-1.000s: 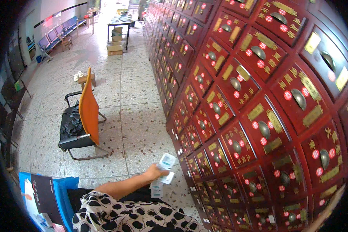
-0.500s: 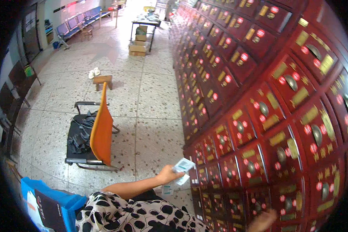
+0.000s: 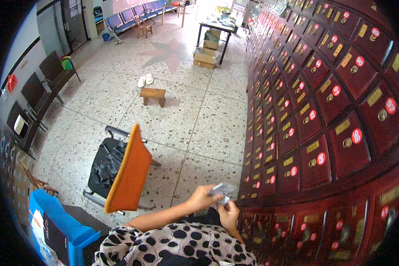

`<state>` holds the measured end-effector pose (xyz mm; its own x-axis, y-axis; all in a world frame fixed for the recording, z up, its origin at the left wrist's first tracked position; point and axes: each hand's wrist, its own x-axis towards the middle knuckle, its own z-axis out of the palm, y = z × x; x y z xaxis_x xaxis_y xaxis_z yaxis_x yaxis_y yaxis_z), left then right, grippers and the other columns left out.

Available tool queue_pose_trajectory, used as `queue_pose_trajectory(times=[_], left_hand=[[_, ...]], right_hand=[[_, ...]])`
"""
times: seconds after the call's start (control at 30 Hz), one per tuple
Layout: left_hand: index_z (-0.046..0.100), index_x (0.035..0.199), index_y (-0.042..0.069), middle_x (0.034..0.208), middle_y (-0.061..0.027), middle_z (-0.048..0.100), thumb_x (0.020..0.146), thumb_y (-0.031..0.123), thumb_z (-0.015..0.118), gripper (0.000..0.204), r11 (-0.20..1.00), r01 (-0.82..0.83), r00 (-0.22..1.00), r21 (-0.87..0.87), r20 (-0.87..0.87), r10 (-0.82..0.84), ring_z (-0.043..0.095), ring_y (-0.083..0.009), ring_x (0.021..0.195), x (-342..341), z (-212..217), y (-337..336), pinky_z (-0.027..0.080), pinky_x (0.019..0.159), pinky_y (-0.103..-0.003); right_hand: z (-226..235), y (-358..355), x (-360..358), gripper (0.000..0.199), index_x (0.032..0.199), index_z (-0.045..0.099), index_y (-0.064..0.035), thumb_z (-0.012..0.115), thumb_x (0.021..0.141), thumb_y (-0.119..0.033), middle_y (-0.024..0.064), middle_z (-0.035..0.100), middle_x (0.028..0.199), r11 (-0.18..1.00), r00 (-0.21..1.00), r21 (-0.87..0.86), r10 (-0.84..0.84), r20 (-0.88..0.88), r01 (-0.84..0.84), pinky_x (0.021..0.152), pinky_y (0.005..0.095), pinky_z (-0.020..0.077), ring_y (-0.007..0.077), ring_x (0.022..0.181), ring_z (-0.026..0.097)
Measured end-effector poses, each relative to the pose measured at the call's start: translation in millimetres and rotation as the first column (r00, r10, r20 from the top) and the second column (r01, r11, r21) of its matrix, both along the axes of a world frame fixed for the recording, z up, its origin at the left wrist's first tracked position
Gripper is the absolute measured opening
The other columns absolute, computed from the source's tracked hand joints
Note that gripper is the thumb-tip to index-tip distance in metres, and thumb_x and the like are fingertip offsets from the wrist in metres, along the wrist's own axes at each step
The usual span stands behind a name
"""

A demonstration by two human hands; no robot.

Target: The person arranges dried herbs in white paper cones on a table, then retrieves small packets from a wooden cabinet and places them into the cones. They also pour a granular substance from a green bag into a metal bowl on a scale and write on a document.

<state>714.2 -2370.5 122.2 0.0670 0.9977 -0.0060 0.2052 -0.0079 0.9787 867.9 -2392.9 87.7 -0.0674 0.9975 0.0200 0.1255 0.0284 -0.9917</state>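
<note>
Fingers on my left hand [image 3: 199, 199] are bent almost closed around some small, flat, pale packets [image 3: 222, 190]. I work this from far off, and the packets look blurry, so I can't count them. My right hand [image 3: 228, 215] is just beside, with its fingers curled up to touch the near side of the packets. I can't tell if that hand is pinching them or only touching.

As far as I can judge, picking up is done, and both hands have met at the packets. They are up in the air in front of the spotted top [image 3: 177, 237], not put down or let go yet. How much is left, I can't tell from here.

Close on the right is a big wall of dark red drawers [image 3: 297, 128] with round tags. On the left is an orange chair [image 3: 131, 177] with a black bag [image 3: 111, 164] on its seat. Past it are a little wooden stool [image 3: 153, 93] and white shoes [image 3: 145, 80]. Way back, a dark-legged surface [image 3: 217, 27] has lots of things on it.
</note>
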Motion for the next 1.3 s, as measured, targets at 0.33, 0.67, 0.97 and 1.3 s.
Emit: queue_pose_trajectory(times=[0.33,0.67,0.97,1.3], left_hand=[[0.06,0.092,-0.001,0.08,-0.0057,0.062,0.077,0.013,0.066,0.022,0.885,-0.257,0.774,-0.389,0.465,0.429,0.057,-0.0139,0.071,-45,43,240,0.048,0.062,-0.03],[0.056,0.099,0.001,0.09,-0.008,0.061,0.079,0.014,0.064,0.025,0.863,-0.181,0.667,-0.473,0.585,0.46,0.059,-0.0176,0.078,-113,25,503,0.05,0.065,-0.032],[0.055,0.101,0.001,0.088,-0.0081,0.061,0.082,0.025,0.061,0.031,0.828,-0.003,0.748,-0.56,0.549,0.374,0.059,-0.0185,0.075,-154,36,730,0.05,0.064,-0.035],[0.055,0.098,-0.002,0.088,-0.0083,0.061,0.073,0.002,0.065,0.027,0.81,-0.094,0.73,-0.579,0.513,0.451,0.06,-0.0179,0.071,-135,46,963,0.051,0.064,-0.031]], right_hand=[[64,303,-42,0.014,0.085,0.056,-0.0004,0.062,0.078,-0.011,-0.0005,0.054,0.067,0.922,0.912,-0.207,0.249,-0.327,-0.326,0.054,0.0187,0.0383,0.0059,0.058,0.048],[53,561,-113,0.012,0.089,0.056,-0.0017,0.06,0.08,-0.008,0.0004,0.055,0.075,0.864,0.823,-0.389,0.05,-0.565,-0.319,0.055,0.0185,0.0403,0.006,0.059,0.048],[61,777,-135,0.015,0.084,0.055,-0.004,0.053,0.077,0.009,0.0027,0.053,0.088,0.989,0.852,-0.095,0.046,-0.521,-0.112,0.067,0.0225,0.0439,0.0099,0.079,0.053],[54,1030,-128,0.02,0.095,0.057,-0.0029,0.05,0.079,0.006,0.0058,0.056,0.093,0.962,0.969,0.164,0.232,-0.084,-0.216,0.067,0.0235,0.0444,0.0118,0.084,0.053]])
